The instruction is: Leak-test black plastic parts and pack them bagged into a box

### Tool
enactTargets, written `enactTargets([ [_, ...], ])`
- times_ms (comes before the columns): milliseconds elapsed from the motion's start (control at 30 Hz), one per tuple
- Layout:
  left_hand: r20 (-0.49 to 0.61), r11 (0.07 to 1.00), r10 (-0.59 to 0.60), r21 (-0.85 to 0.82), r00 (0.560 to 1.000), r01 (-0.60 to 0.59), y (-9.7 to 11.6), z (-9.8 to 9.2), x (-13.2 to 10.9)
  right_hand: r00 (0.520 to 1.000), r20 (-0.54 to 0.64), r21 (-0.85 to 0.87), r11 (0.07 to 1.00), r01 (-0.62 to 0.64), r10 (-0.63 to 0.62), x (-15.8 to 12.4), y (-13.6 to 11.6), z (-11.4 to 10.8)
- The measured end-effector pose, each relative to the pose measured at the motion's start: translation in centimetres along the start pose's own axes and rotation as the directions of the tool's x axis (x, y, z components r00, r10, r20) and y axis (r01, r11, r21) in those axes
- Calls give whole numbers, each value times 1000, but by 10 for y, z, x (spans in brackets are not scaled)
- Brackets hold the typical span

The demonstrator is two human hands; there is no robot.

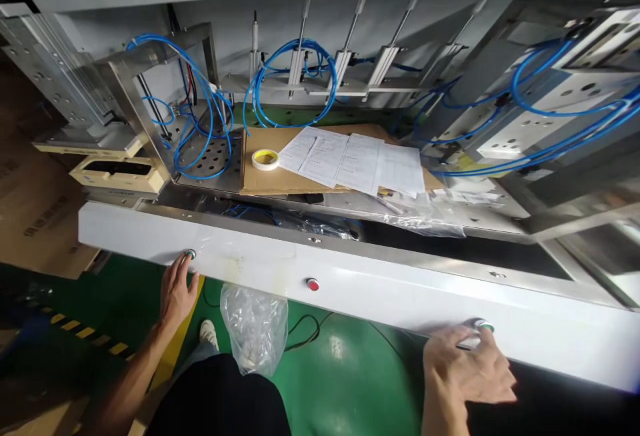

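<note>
My left hand [179, 289] is at the left part of the long white panel [380, 299], a fingertip on a green button [191, 254]. Nothing is held in it and its fingers are apart. Toward the panel's right end, my right hand [467, 364] has a finger against another green button [484, 325], its other fingers spread and empty. Between the two hands a red button [313, 284] sits on the same panel, untouched.
Behind the panel, a cardboard sheet [247, 173] bears printed papers [350, 159] and a tape roll [265, 160]. Coiled blue tubes [320, 49] and metal cylinders [384, 66] stand behind. A clear plastic bag [254, 326] hangs below the panel.
</note>
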State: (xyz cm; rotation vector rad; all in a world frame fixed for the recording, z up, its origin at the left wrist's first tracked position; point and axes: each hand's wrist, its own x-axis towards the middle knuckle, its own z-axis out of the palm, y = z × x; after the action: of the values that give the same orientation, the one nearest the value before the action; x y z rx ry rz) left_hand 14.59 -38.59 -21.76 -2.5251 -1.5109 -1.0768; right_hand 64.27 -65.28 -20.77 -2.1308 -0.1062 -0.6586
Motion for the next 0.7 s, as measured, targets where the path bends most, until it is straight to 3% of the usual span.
enactTargets([
  [100,-39,992,-71,-108,997,67,8,-8,7,994,-95,-26,998,54,-56,-24,-22,2],
  [167,-50,992,-59,-112,997,53,17,-11,13,977,-99,-15,982,189,-190,-56,-54,7],
  [200,-36,996,-24,-92,999,21,23,-10,17,947,-25,33,947,320,-319,-75,-74,9],
  [233,-9,998,21,-65,1000,-22,28,-9,20,879,43,121,876,466,-474,-96,-96,12],
  [300,62,995,103,-15,993,-102,35,-3,27,676,137,267,684,678,-724,-136,-140,17],
  [367,115,989,144,17,983,-147,37,4,31,481,183,333,514,790,-858,-166,-174,23],
  [433,136,986,159,31,978,-164,35,11,32,381,217,332,435,837,-899,-183,-191,29],
  [500,144,983,172,37,975,-179,31,15,31,363,242,310,427,849,-900,-190,-193,34],
  [700,156,975,215,27,964,-222,21,18,28,389,283,283,464,839,-877,-192,-173,36],
])
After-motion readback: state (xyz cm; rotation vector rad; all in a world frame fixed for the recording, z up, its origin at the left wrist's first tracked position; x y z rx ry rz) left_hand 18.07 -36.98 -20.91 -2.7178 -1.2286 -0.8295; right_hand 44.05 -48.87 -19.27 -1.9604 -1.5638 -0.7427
